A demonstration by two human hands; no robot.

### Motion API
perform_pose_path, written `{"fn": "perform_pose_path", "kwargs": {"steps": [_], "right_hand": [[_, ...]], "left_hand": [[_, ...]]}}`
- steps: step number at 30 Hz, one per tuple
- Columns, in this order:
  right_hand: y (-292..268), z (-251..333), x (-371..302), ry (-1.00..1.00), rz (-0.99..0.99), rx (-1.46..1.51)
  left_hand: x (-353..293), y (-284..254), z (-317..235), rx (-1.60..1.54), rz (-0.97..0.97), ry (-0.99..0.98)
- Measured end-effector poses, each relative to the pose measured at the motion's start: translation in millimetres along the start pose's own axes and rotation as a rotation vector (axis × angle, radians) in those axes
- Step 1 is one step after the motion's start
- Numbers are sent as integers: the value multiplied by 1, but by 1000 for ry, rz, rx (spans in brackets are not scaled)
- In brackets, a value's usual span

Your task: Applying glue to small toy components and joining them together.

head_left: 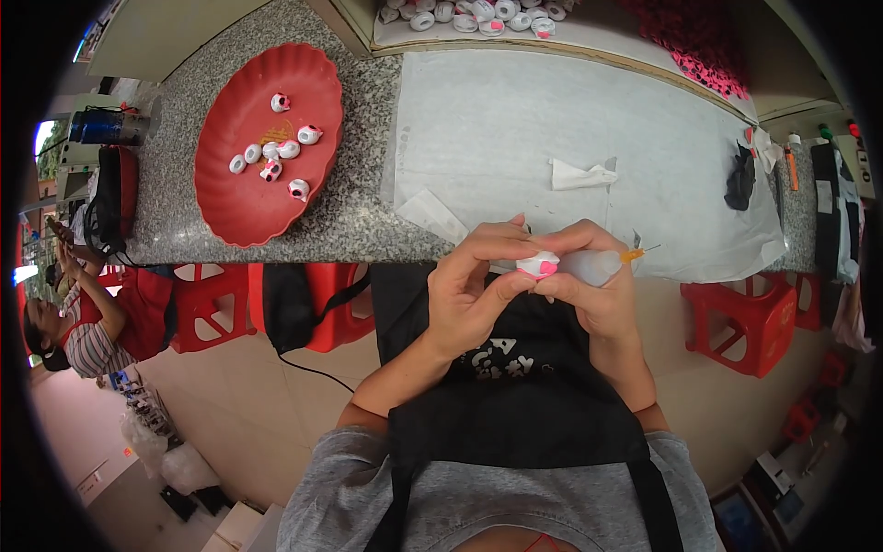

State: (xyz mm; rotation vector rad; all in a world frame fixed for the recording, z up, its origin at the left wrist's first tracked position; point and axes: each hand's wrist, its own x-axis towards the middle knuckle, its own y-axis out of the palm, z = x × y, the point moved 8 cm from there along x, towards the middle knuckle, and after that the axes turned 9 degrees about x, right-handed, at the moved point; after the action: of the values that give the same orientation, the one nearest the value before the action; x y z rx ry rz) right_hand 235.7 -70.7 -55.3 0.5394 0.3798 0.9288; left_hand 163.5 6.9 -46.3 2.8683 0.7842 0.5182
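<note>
Just beyond my black apron, my left hand [471,290] pinches a small white rounded piece with a pink patch [537,265] between thumb and fingers. My right hand [607,304] is closed around a translucent squeeze bottle [591,267], whose orange needle tip [632,257] points away to the right. Its thumb and fingertips also meet the white piece from the right side. To the left stands a red scalloped plate [221,175] holding several similar white pieces [288,148], some with pink and black parts.
White sheeting [478,120] covers the granite counter [368,175], with a crumpled paper strip [583,175] on it. More white pieces [487,14] and a pink-and-black heap [704,69] fill the shelf behind. Red stools [745,322] stand below. Another person [92,322] sits far left.
</note>
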Motion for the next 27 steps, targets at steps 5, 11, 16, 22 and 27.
{"fn": "perform_pose_path", "kwargs": {"steps": [5,11,16,22,27], "right_hand": [[0,1,-1,1,-58,-101],[-4,0,-1,5,-88,-147],[1,3,5,-12,-64,-236],[-42,56,22,-450,-178,-972],[-42,48,33,-355,-151,-1312]], "left_hand": [[-4,0,13,-150,-29,-139],[-6,1,28,-284,-56,-276],[-9,-5,34,-327,-71,-325],[-5,-16,42,-503,-155,-366],[-5,-22,42,-525,-183,-356]]}}
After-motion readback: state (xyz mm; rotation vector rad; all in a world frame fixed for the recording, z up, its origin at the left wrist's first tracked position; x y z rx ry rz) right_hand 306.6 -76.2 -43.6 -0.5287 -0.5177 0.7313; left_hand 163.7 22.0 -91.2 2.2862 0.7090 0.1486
